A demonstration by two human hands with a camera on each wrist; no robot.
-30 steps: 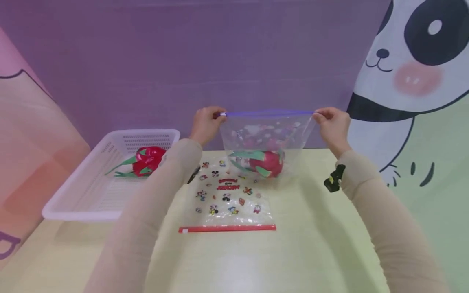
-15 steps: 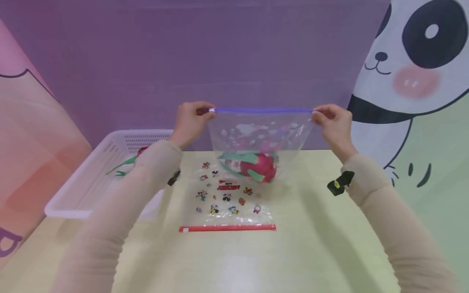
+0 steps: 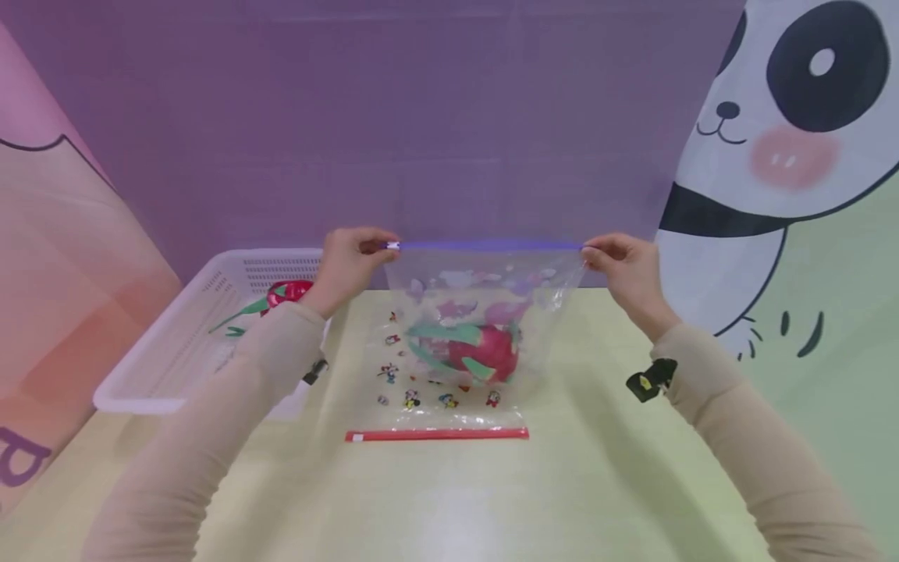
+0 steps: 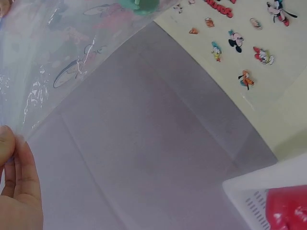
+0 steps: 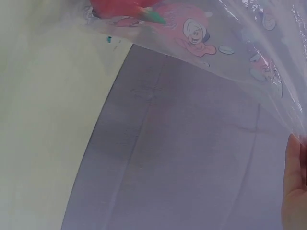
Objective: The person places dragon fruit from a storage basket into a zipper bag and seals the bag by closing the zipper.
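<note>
A clear zip bag (image 3: 485, 312) with a blue zip strip (image 3: 485, 245) hangs between my hands, and a red dragon fruit (image 3: 485, 351) with green leaves lies in its bottom. My left hand (image 3: 351, 261) pinches the strip's left end and my right hand (image 3: 625, 265) pinches its right end. The bag's lower part rests over a second, flat zip bag (image 3: 435, 406) printed with cartoon figures and closed by a red strip (image 3: 435, 435). The left wrist view shows my fingers (image 4: 17, 191) on the plastic (image 4: 57, 57). In the right wrist view my fingertips (image 5: 295, 187) hold the film (image 5: 230, 43).
A white perforated basket (image 3: 182, 351) stands at the table's left with another red dragon fruit (image 3: 284, 295) in it. The yellow-green table (image 3: 597, 468) meets a purple wall (image 3: 421, 117) behind; a panda picture (image 3: 787, 140) is at the right.
Both hands have lowered the bag and drawn it nearer, so the dragon fruit now lies over the flat printed bag. The left hand slid outward along the strip.
</note>
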